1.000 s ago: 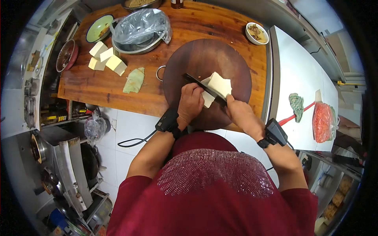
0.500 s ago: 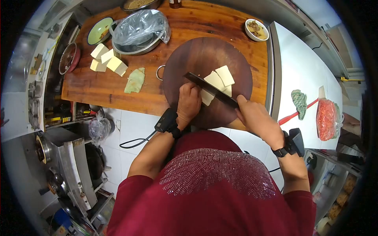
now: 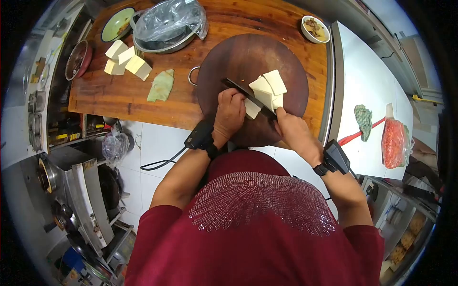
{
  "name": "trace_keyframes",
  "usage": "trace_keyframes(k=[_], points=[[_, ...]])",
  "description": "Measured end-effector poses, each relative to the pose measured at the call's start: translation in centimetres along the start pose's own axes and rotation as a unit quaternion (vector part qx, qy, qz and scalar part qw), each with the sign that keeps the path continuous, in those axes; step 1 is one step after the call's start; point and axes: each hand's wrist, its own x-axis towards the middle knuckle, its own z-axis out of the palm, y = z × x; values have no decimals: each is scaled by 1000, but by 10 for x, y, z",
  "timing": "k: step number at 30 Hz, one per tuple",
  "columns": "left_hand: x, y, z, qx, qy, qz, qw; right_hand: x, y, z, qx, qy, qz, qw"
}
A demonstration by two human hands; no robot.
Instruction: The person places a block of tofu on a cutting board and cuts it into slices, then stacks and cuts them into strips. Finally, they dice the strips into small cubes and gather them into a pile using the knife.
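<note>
My right hand (image 3: 295,135) is closed round the handle of a dark-bladed kitchen knife (image 3: 250,98). Its blade slants across pale tofu on a round wooden chopping board (image 3: 224,59). Curled fingers of my left hand (image 3: 230,112) press on the near piece of tofu (image 3: 252,110), close against the blade. On the far side of the knife, several flat tofu slices (image 3: 268,87) lean over one another. The blade's lower edge is partly hidden by my fingers and the tofu.
Tofu blocks (image 3: 126,59) and a pale green cloth-like piece (image 3: 161,86) lie left on the wooden table (image 3: 98,97). Behind are a plastic-covered metal bowl (image 3: 164,50) and a green-yellow bowl (image 3: 117,25). A small white bowl (image 3: 315,29) stands back right, a red bag (image 3: 395,143) farther right.
The knife and my right hand have moved slightly left and toward me. The slices beyond the blade sit farther from the piece under my left hand. The whole view has shifted a little.
</note>
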Motion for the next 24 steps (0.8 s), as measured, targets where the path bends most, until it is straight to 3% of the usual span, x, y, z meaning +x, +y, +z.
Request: trace_keyframes(k=[6,20,24], points=[[-2,-1,-4,6,1,13,1000,-10,-2,-35,-4,59,-43,997],[-1,1,-8,0,-17,-12,1000,-27,-16,-66,-34,-36,-40,998],[-1,-1,-2,3,-2,-8,1000,-7,-11,-33,-66,-43,-19,997]])
